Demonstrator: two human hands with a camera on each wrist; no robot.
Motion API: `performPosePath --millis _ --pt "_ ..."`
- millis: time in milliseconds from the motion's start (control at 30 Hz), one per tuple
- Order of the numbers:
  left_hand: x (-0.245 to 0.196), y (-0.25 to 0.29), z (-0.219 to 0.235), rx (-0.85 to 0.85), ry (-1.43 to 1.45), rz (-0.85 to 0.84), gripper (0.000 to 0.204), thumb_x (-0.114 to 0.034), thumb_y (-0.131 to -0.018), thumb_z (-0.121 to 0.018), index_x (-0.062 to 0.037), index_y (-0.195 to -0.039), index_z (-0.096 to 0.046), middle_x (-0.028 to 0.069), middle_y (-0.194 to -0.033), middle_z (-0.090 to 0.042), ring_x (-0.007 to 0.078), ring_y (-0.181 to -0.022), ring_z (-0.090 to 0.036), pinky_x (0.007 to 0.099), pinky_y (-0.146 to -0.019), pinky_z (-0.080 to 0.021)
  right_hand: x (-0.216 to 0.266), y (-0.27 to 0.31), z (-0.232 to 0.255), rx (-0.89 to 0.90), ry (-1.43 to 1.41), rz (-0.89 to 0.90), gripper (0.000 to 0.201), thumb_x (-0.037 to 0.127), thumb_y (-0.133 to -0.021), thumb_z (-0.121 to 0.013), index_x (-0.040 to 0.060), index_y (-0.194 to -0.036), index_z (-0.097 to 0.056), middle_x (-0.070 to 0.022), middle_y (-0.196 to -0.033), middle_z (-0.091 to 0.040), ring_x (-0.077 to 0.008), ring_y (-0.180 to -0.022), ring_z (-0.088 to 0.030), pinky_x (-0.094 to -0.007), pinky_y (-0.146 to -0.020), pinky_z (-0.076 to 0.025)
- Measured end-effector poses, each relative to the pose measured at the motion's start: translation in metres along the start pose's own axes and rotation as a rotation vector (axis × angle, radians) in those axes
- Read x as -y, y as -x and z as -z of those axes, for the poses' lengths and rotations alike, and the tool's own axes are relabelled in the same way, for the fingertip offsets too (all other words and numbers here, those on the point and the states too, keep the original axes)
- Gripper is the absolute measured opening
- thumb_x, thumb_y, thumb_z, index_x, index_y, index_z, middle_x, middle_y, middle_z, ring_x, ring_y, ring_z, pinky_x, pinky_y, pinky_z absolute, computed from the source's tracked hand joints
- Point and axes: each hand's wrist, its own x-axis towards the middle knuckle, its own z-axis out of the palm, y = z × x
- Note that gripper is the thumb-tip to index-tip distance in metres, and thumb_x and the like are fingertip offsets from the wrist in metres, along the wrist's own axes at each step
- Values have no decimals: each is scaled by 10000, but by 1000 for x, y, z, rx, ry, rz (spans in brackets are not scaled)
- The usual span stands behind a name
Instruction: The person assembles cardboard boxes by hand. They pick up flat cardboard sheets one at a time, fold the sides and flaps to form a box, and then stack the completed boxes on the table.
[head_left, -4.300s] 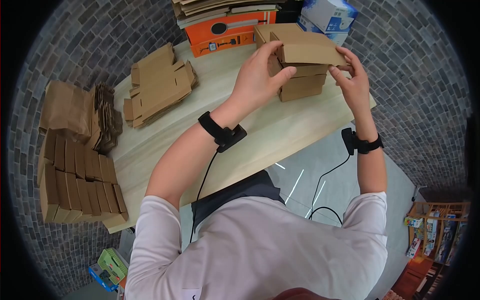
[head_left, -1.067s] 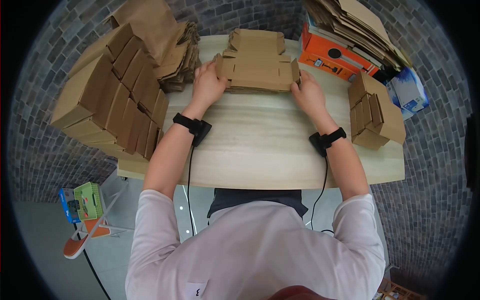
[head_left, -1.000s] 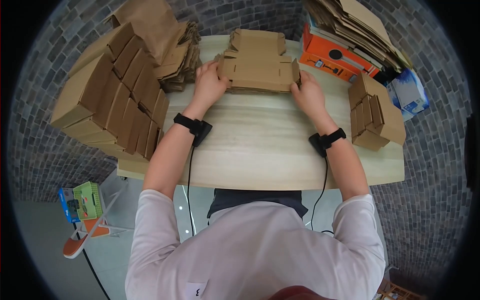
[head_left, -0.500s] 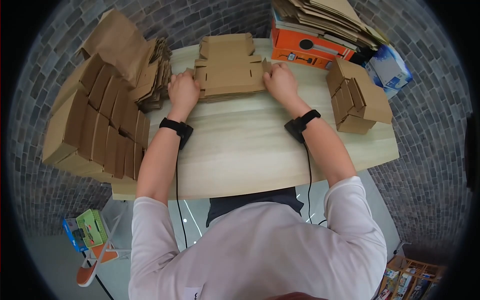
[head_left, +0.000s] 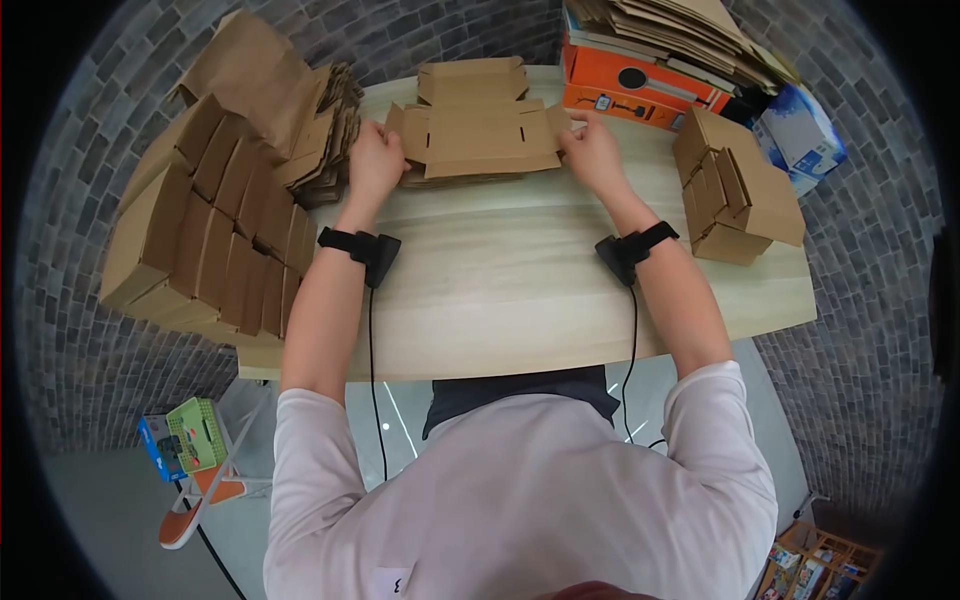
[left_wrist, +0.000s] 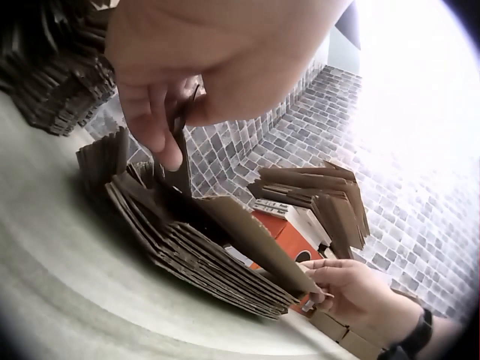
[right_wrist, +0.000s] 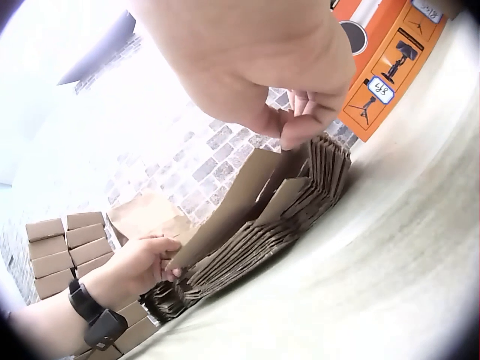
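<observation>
on the orange box (right_wrist: 405, 49), upper right in the right wrist view, white stickers (right_wrist: 381, 90) carry handwriting that i can't read surely; print on the blue-and-white box (head_left: 803, 135) is too small. the left hand (head_left: 377, 165) and right hand (head_left: 597, 158) each pinch a side of the top cardboard blank (head_left: 480, 140), top centre of the head view, raised over the flat stack (left_wrist: 202, 262), mostly hidden there. the pale bench (head_left: 500, 290) stands by grey brick walls (head_left: 860, 200).
</observation>
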Motion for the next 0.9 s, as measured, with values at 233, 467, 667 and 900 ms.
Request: performPosePath --millis 233,467,667,900 --pt "7 2 5 54 389 84 384 -66 -975 -468 126 -1302 -411 182 -871 -695 200 -648 -705 308 -574 -557 1 -1 6 14 -248 -17 445 133 -894 -611 -52 -1293 -537 -99 -790 -681 -162 -668 -685 -304 -623 -537" --pt "-38 90 66 212 711 103 414 -12 -894 -534 60 -1289 -437 126 -959 -662 184 -709 -661 305 -626 -546 36 79 65 159 -604 -185 464 81 -891 -619 -65 -1316 -506 -66 -895 -675 -133 -699 -666 -232 -577 -517" --pt "-10 236 88 550 723 336 520 0 -878 -500 -29 -1383 -381 118 -1026 -645 179 -684 -652 296 -651 -546 20 194 109 511 -432 -417 398 19 -860 -546 -31 -1254 -536 -56 -938 -653 -110 -678 -641 -239 -579 -521" --pt "-8 253 63 432 592 349 619 35 -880 -480 -29 -1472 -311 127 -1271 -591 136 -928 -640 279 -732 -532 10 214 94 445 -251 -412 426 52 -854 -545 -28 -1272 -533 -79 -968 -654 -113 -732 -645 -251 -610 -529"
